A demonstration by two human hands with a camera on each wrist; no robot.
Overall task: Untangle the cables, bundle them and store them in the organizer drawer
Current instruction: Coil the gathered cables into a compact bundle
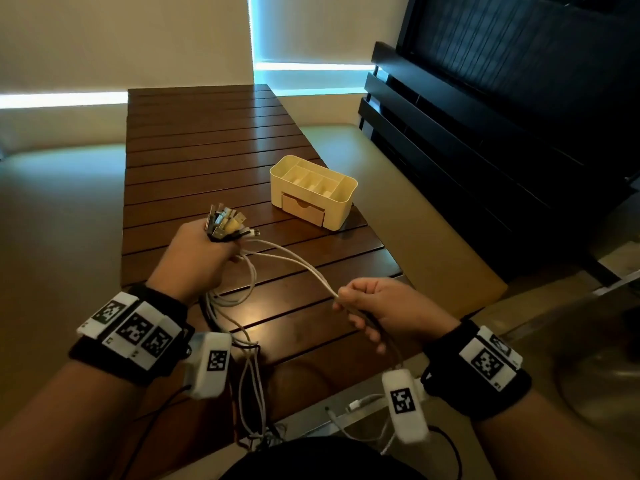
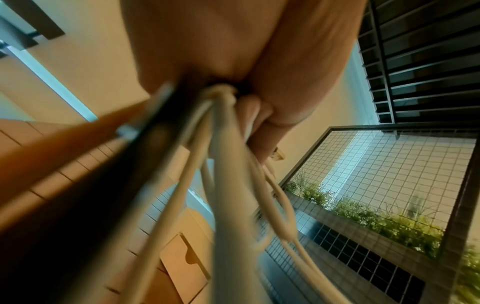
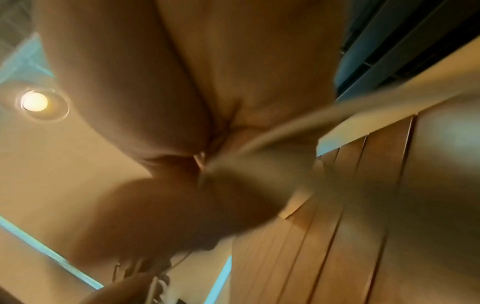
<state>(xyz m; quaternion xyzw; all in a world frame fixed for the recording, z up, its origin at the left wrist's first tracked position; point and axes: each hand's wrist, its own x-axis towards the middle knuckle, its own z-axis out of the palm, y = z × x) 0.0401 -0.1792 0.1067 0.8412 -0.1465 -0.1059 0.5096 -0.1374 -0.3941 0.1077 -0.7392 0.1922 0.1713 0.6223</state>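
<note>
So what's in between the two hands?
White cables stretch from the left hand, which grips the plug ends, to the right hand, above the wooden table; the head view shows it.

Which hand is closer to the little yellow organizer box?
Left. The left hand, gripping the cable plugs, sits just left of the organizer. The right hand, holding white cables, is nearer the table's front edge.

I see a dim, warm-toned room with cold blue light leaking under the blinds [image 1: 311, 65], a soft glare patch on the table [image 1: 263, 318], a round ceiling lamp [image 3: 34, 101] glowing, straight lines bowing at the edges, and both wrist views heavily blurred close up.
</note>
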